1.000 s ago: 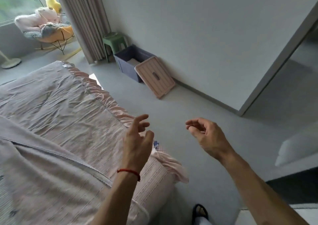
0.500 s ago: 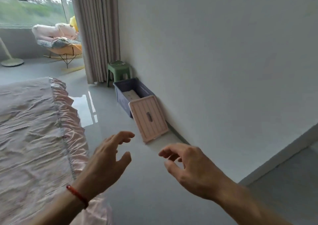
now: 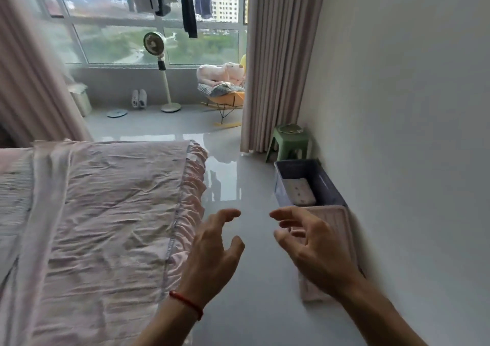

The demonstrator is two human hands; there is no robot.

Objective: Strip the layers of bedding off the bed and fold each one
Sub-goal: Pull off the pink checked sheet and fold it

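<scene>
The bed fills the left half of the view, covered by a wrinkled pink sheet [image 3: 111,213] with a ruffled skirt [image 3: 189,200] along its right edge. A lighter striped layer [image 3: 14,186] lies at the far left. My left hand [image 3: 212,250], with a red string on the wrist, hovers over the floor just right of the ruffle, fingers loosely spread and empty. My right hand [image 3: 307,245] floats beside it, fingers relaxed, holding nothing. Neither hand touches the bedding.
A purple storage bin [image 3: 326,184] stands against the right wall with its pink lid [image 3: 342,229] leaning in front. Behind it are a green stool [image 3: 290,141] and a curtain [image 3: 275,62]. By the window stand a fan [image 3: 165,75] and a rocking chair [image 3: 225,99].
My view has swung up and left along the bed's side toward the window. Both hands stay raised and empty, now nearer the bin lid.
</scene>
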